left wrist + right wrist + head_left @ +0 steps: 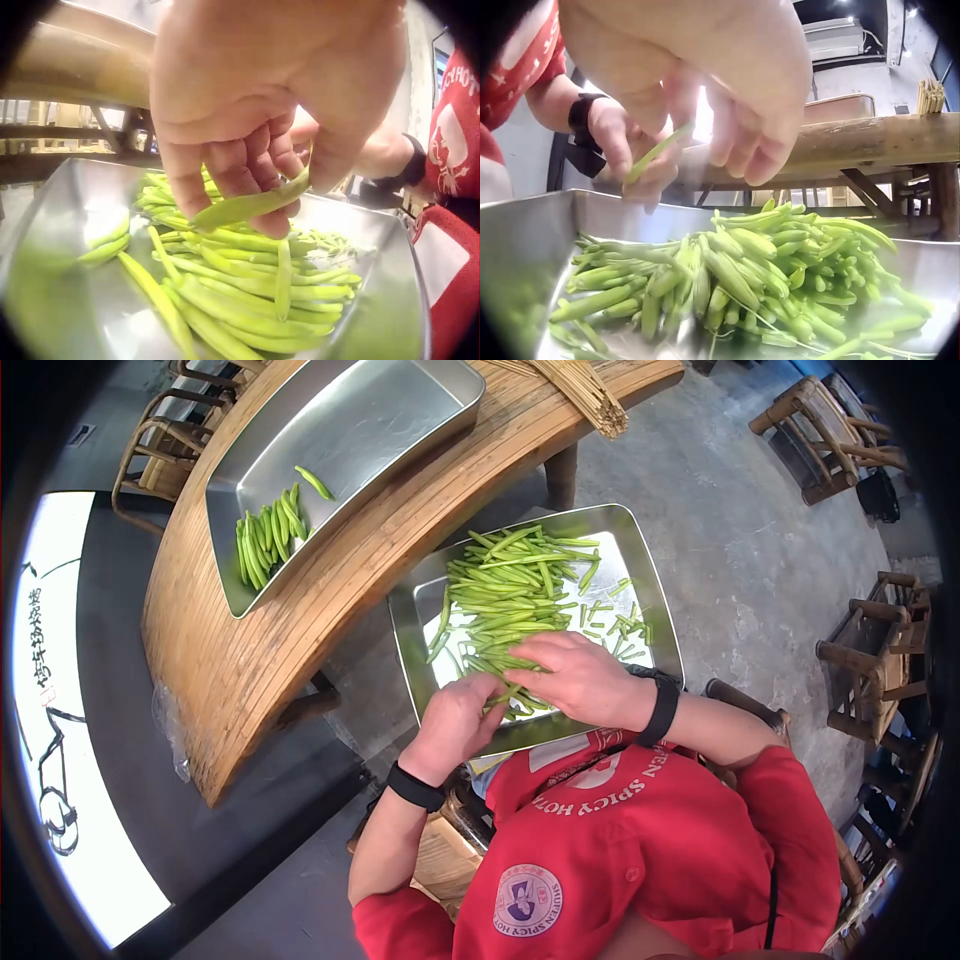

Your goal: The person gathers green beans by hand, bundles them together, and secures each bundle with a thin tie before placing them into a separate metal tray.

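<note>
My left hand (460, 715) holds a single green bean (251, 208) between thumb and fingers, over a metal tray (405, 625). Close beside it, my right hand (580, 678) pinches the bean's other end with thumb and forefinger; in the right wrist view the bean (656, 154) spans both hands. Below them a thick pile of green beans (515, 595) fills the tray's middle, lying mostly crosswise. Short snapped ends (625, 625) are scattered on the tray floor to the right of the pile.
A curved wooden table (340, 575) at upper left bears a second metal tray (390, 420) with a small row of green beans (265, 540). A bundle of thin sticks (590, 400) lies at the table's far end. Bamboo chairs (870, 650) stand at right.
</note>
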Demonstrator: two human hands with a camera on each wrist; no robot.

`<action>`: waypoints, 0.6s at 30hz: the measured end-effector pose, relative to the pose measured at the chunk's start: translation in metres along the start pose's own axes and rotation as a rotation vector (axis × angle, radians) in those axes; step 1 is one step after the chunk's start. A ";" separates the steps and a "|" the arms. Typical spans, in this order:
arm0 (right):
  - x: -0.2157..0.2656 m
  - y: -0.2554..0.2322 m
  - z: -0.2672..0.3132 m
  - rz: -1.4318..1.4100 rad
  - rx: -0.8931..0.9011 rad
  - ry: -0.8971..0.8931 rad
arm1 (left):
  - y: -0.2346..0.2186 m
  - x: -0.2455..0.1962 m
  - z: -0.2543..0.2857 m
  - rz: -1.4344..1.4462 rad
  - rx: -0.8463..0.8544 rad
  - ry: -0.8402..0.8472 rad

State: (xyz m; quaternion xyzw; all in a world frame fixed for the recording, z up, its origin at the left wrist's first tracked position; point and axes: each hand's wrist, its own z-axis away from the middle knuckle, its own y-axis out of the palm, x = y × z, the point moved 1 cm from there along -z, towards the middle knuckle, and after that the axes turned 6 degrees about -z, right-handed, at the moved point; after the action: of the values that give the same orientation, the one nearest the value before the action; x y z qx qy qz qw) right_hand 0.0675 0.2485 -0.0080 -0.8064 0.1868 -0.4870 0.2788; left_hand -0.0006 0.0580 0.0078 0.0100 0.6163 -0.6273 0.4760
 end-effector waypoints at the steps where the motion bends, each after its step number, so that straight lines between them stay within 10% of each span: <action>1: -0.003 0.003 0.002 -0.002 0.129 0.061 | 0.001 -0.003 -0.001 0.075 -0.017 -0.016; 11: -0.001 0.013 0.027 -0.087 0.264 0.163 | 0.025 -0.033 0.005 -0.010 -0.149 0.015; 14: -0.007 0.018 0.035 -0.345 -0.021 0.102 | 0.036 -0.028 0.005 0.051 -0.126 -0.051; 15: 0.004 -0.002 0.019 -0.273 0.342 0.293 | 0.041 -0.026 0.005 0.103 -0.127 -0.108; 16: -0.006 0.018 0.030 -0.223 -0.039 0.023 | 0.031 -0.039 0.008 0.064 -0.143 -0.039; 18: 0.000 0.016 0.027 -0.318 -0.159 0.205 | 0.018 -0.073 -0.001 0.239 -0.127 -0.129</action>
State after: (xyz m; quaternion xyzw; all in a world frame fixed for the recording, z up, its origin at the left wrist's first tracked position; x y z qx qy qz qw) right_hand 0.0906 0.2431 -0.0282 -0.7913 0.1225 -0.5882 0.1134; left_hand 0.0496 0.1058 0.0373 0.0127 0.6172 -0.5253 0.5856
